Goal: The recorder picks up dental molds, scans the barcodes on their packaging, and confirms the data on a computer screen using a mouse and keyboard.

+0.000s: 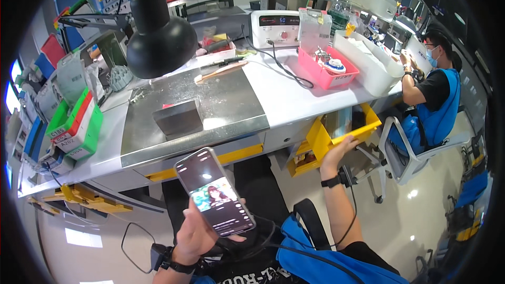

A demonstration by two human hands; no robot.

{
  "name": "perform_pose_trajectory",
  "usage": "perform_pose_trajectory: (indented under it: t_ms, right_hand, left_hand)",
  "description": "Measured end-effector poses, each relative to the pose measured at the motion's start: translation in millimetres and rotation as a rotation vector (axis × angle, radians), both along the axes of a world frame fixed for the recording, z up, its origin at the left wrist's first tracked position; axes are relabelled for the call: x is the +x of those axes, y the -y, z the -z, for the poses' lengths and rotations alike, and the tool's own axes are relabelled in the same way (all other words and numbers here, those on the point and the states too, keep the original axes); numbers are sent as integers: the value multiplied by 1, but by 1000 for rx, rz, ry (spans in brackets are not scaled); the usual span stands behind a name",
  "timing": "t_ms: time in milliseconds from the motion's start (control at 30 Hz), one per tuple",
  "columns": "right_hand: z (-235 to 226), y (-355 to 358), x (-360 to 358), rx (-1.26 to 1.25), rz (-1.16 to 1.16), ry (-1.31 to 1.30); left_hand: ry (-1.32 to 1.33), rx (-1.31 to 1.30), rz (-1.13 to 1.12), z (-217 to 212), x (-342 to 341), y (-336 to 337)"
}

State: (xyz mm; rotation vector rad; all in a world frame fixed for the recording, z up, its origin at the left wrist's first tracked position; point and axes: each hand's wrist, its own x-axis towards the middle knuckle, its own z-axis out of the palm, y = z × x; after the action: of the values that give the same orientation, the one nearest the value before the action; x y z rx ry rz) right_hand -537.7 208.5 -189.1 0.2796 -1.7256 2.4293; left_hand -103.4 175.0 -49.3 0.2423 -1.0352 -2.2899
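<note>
The desk [294, 100] lies ahead of both hands. The right hand [336, 152] reaches into the yellow drawer [336, 137], pulled out, fingers apparently curled on its edge. The left hand [197, 231] grips a phone [214, 190], screen lit, long axis running up-left toward the desk.

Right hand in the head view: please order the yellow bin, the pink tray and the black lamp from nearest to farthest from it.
From the right hand:
1. Yellow bin, under the bench edge, touched by the hand.
2. Pink tray, on the bench, further back.
3. Black lamp, far left of the bench.
</note>
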Motion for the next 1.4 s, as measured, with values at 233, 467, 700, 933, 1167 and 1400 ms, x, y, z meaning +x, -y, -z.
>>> perform_pose_trajectory:
  t_ms: [233,467,700,933,1167,1400]
  right_hand:
    - [-49,8,79,340,-393,-135]
    - [-107,-72,275,-312,-1697,656]
    - [-110,-37,259,-270,-1460,1002]
    - [-97,-36,150,190,-1490,855]
    - [-196,-16,131,731,-1809,1217]
    - [-259,29,260,1130,-2039,1103]
  left_hand:
    - [71,-120,-80,-7,49,-29]
    - [242,81,219,5,29,-43]
    - [277,198,469,40,41,-8]
    - [534,43,227,37,159,53]
    - [715,222,43,13,243,80]
    - [627,214,211,-44,232,77]
